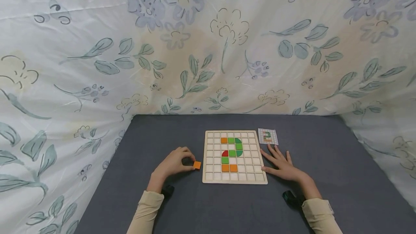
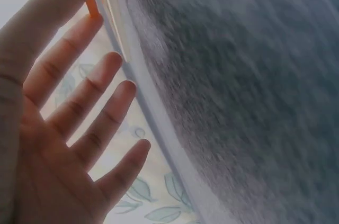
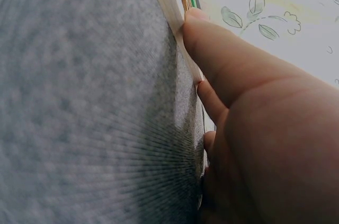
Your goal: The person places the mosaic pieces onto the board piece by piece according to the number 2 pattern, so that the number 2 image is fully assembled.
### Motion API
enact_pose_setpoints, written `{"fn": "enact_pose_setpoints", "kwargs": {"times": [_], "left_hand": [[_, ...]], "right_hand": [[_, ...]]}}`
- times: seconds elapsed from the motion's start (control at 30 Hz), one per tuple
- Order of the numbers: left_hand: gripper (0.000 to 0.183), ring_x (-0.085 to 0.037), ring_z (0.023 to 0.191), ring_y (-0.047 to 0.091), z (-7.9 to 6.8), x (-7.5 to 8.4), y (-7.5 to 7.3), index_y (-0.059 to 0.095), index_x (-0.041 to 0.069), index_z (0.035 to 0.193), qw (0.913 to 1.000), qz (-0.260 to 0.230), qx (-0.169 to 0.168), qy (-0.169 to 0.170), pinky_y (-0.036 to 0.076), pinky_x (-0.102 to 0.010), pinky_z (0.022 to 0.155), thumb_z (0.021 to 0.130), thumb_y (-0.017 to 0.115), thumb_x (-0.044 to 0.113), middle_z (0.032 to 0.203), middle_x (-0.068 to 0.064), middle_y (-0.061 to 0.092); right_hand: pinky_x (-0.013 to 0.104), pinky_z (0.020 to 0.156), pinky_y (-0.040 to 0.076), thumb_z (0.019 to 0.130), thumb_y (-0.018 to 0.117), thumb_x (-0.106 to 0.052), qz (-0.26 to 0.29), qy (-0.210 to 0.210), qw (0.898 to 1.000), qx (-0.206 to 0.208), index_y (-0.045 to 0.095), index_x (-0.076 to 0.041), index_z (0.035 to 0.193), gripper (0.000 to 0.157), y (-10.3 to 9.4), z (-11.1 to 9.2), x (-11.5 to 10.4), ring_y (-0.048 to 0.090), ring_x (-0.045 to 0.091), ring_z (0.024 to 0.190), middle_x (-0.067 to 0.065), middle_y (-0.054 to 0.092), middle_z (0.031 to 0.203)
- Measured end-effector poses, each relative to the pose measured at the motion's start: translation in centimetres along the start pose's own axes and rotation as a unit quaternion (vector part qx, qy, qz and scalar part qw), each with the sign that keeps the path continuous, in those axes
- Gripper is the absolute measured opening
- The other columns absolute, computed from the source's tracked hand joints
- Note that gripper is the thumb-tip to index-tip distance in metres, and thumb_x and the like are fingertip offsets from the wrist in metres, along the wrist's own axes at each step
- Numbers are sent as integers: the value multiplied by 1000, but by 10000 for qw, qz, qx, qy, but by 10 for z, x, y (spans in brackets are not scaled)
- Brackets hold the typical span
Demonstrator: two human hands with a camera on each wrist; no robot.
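Between thumb and index finger, my left hand (image 1: 175,161) pinches an orange square tile (image 1: 197,165) just left of the wooden grid board (image 1: 235,182). The left wrist view shows the tile (image 2: 92,2) edge-on, with the other fingers spread. My right hand (image 1: 285,167) lies with fingers spread at the board's right side, thumb against its edge; the right wrist view shows the thumb (image 3: 212,44) on the rim. Orange, green and red tiles on the board form a shape like a 2, with orange tiles (image 1: 229,168) in its lower row.
A small printed card (image 1: 268,136) with a similar coloured figure lies past the board's upper right corner, close to the right fingertips. The dark grey table (image 1: 227,208) ends at a floral curtain (image 1: 234,82) behind and at both sides.
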State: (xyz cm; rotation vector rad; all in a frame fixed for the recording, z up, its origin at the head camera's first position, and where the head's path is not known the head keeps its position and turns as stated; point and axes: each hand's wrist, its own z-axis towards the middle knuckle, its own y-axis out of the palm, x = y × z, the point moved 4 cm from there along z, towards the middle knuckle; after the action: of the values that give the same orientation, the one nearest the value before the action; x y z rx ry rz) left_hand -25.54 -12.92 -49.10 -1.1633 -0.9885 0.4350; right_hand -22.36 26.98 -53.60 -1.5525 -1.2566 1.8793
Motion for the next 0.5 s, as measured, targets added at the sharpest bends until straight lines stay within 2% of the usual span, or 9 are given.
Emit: {"fn": "enact_pose_setpoints", "kwargs": {"times": [0.27,0.5], "left_hand": [[25,-14,89,49,12,12,4,69,24,97,9998,18,-62,171,44,-35,79,76,75,38,97,6,57],[25,-17,90,52,24,24,11,69,24,96,9986,73,-72,520,46,-33,80,77,74,39,99,3,58]], "right_hand": [[69,101,-14,88,58,-45,-34,46,10000,-34,29,-17,147,72,0,0,0,-3,46,139,21,8,154],[70,101,-14,88,58,-46,-81,65,9999,-47,29,-17,147,72,1,0,0,-3,46,138,21,8,154]]}}
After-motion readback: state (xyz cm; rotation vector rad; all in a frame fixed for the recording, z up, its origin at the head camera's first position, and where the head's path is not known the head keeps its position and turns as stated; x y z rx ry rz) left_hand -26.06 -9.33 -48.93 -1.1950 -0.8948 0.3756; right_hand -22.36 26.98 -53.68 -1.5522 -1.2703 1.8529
